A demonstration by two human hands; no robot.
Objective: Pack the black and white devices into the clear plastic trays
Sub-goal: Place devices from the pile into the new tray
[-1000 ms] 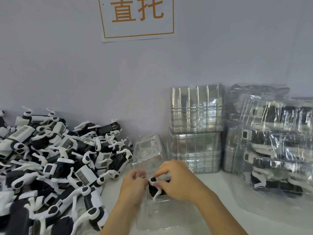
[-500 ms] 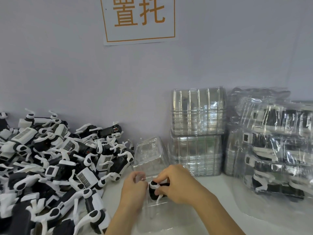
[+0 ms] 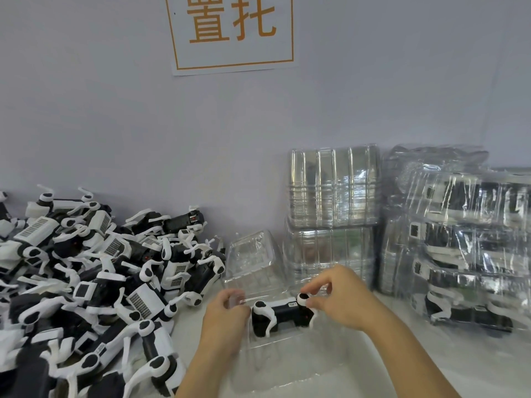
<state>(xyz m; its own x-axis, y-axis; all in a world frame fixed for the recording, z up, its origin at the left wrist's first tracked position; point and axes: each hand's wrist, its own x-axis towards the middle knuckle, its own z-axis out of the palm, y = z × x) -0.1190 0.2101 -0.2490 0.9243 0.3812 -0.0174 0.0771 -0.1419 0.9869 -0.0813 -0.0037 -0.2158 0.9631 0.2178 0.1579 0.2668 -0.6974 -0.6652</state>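
Loose device pile [image 3: 94,285]: heaped at left, spilling close to the open tray; a unit may slide into the work area.
Packed trays [image 3: 465,248]: stacked at right against the wall, in film; likely to shift if knocked.
Empty tray stack [image 3: 332,202]: behind the hands, near the right wrist.
Open tray [image 3: 287,349]: thin clear plastic; may flex or skid under pressure.
Device [image 3: 283,315]: lies in the tray, its white legs sticking out; judged not fully seated, so a leg may catch.
Right hand [image 3: 342,300]: pinches the device's rear white joint.
Left hand [image 3: 227,314]: fingers curled at the tray's left edge; grasp cannot be told.

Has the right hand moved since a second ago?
Yes. The right hand has shifted rightward along the device, toward the empty tray stack, and now pinches the device's right end.
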